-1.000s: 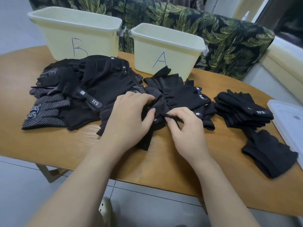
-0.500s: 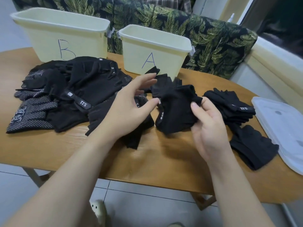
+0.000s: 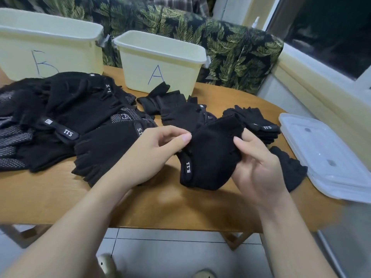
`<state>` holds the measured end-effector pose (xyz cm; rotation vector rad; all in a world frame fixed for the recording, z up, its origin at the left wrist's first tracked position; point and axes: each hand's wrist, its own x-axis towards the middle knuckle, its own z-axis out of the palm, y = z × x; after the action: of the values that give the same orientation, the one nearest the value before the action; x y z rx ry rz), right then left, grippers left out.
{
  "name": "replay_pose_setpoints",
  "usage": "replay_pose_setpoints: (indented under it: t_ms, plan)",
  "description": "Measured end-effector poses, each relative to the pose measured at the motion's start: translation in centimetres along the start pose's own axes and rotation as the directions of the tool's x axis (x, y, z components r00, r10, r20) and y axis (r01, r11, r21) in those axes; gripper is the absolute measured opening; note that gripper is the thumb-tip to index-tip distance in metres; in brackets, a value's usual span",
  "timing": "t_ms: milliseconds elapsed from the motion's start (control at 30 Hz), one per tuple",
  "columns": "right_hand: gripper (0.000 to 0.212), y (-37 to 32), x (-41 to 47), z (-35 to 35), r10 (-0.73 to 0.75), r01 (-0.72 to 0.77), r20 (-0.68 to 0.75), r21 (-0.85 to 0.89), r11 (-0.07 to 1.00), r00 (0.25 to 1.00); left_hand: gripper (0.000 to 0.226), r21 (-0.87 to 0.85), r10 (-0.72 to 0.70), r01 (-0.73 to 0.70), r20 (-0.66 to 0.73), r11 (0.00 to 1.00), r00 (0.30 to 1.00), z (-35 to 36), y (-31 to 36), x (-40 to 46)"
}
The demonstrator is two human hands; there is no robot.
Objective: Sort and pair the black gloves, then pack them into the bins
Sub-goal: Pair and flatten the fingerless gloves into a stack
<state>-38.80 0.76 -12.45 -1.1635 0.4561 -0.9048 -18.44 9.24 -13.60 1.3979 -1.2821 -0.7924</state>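
From the head view, both hands are lifting one black glove point(image 3: 208, 155) just above the worktop point(image 3: 60, 197), in front of bin A point(image 3: 160, 63): right grip point(image 3: 259, 163) curling round its side, left grip point(image 3: 158, 149) pinching its edge, likely inspecting it for pairing.

A second ago both hands worked low in the pile at the table's middle. Now the glove point(image 3: 210, 155) is lifted clear of the pile, hanging toward 6 o'clock with its 5.11 strap facing the camera. The right hand point(image 3: 259, 165) has closed round its 3 o'clock edge. The left hand point(image 3: 152, 155), spread open half a second ago, now pinches its 9 o'clock edge.
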Motion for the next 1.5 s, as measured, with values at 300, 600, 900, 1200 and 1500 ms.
replay_pose_setpoints:
  t_ms: [300, 600, 900, 1200, 1500]
  plan:
    - [0.035, -0.3, -0.7, -0.9, -0.051, 0.052, 0.034, -0.029, 0.998, 0.998, 0.034, -0.22, -0.045, 0.071, 0.124, 0.973, 0.991, 1.7, 0.8, 0.5]
    - [0.005, 0.3, -0.2, -2.1, -0.249, 0.103, -0.225, -0.512, 0.853, 0.942, 0.009, -0.112, 0.083, -0.124, -0.321, 0.986, 0.943, 2.7, 0.3, -0.1]
    - [0.019, 1.1, -0.3, -2.7, -0.023, -0.12, -0.197, -0.681, 0.723, 0.98, 0.014, 0.597, 0.494, -0.375, -0.042, 0.709, 0.868, 2.4, -1.2, -2.9]
    - [0.017, 2.5, -1.2, -3.3, -0.029, -0.025, -0.041, -0.904, 0.427, 0.999, 0.026, 0.516, 0.341, -0.384, 0.181, 0.766, 0.922, 2.2, -1.9, -6.1]
    - [0.018, 3.9, -0.6, -2.5, -0.123, 0.092, 0.058, -0.951, 0.294, 0.991, 0.034, 0.659, 0.238, -0.383, 0.302, 0.648, 0.923, 0.7, -3.0, -5.7]
